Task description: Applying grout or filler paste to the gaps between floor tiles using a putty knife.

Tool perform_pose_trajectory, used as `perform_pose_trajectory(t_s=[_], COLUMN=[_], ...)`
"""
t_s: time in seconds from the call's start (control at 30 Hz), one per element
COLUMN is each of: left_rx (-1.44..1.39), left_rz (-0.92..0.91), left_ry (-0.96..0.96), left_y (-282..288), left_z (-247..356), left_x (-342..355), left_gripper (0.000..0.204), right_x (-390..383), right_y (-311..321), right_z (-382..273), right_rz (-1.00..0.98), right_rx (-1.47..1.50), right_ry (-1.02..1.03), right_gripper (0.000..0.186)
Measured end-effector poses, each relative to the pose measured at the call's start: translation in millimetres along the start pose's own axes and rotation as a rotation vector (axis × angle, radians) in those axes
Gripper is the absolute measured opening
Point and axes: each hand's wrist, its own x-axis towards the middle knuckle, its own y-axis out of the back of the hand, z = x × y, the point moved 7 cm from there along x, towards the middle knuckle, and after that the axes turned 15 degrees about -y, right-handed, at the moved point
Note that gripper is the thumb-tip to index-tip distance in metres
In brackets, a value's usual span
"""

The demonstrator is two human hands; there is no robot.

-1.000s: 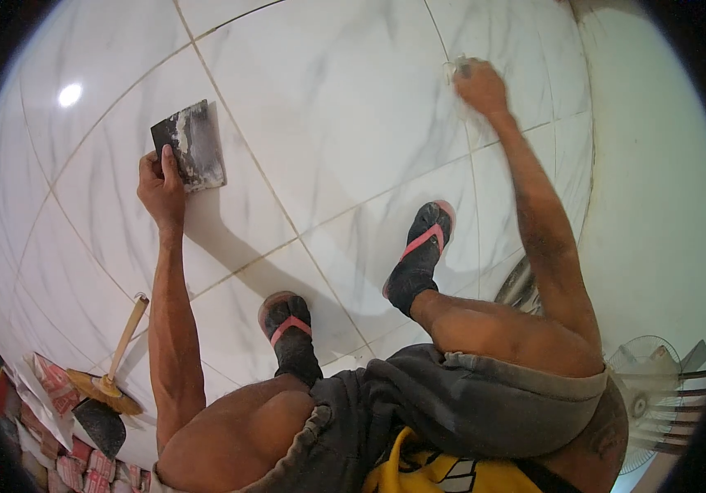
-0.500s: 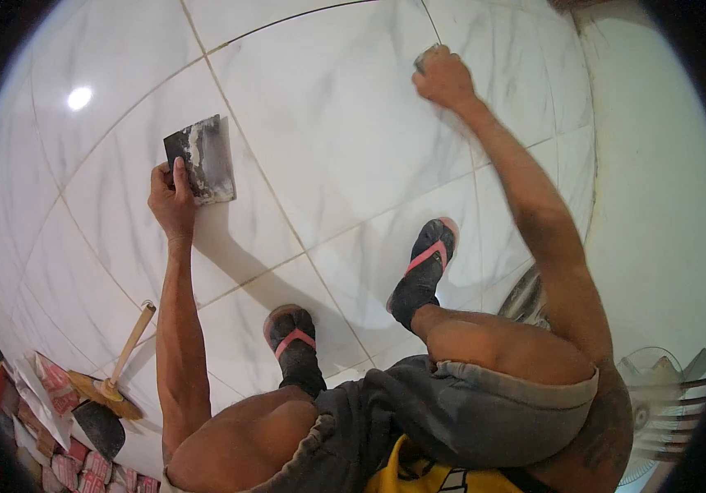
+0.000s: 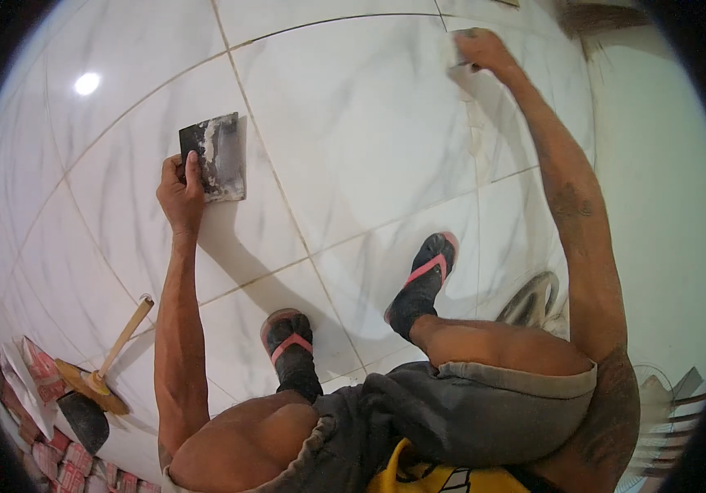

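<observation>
My left hand (image 3: 181, 193) grips the lower left edge of a dark, square flat plate (image 3: 223, 164), thumb on top. Pale paste is smeared across its face. The plate is held above the white marbled floor tiles (image 3: 345, 156) and casts a shadow on them. Far off to the right, my right hand (image 3: 484, 51) is closed around a small flat scraper (image 3: 456, 51), mostly hidden by my fingers. It is at a joint between two tiles. Along that joint, nearer to me, lies a rough pale smear of paste (image 3: 474, 131).
My sandalled feet (image 3: 291, 337) stand on the tiles. At lower left are a wooden-handled brush (image 3: 98, 390), a black rounded piece (image 3: 84, 426) and several red-and-white packets (image 3: 73, 468). A pale wall (image 3: 657, 189) runs along the right, with a fan (image 3: 653, 403) and a round dark object (image 3: 532, 297) near it.
My right hand has moved farther away along the tile joint, uncovering the pale smear behind it. My left hand keeps its hold on the plate. The whole view has shifted slightly.
</observation>
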Motion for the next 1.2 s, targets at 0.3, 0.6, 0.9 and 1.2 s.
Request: perform_pose_trajectory(t_s=[0.3,0.6,0.9,1.2], left_rx=[0.057,0.072,-0.024,-0.023], left_rz=[-0.026,-0.027,-0.020,-0.010], left_ry=[0.043,0.035,-0.030,-0.041], left_y=[0.1,-7.2,-11.8,-25.4], left_z=[6.2,7.3,4.5,10.4], left_x=[2.2,4.3,7.6,12.7], left_gripper=[0.022,0.020,0.020,0.020], right_x=[1.9,22.9,57.4,123.9], right_y=[-34.1,-22.8,45.6,67.2], right_z=[-40.5,-54.7,-58.2,-39.1], right_rz=[0.350,0.397,0.308,0.420], right_rx=[-0.590,-0.647,-0.613,-1.130], right_ry=[0.223,0.196,0.279,0.584], right_gripper=[0.043,0.037,0.029,0.026])
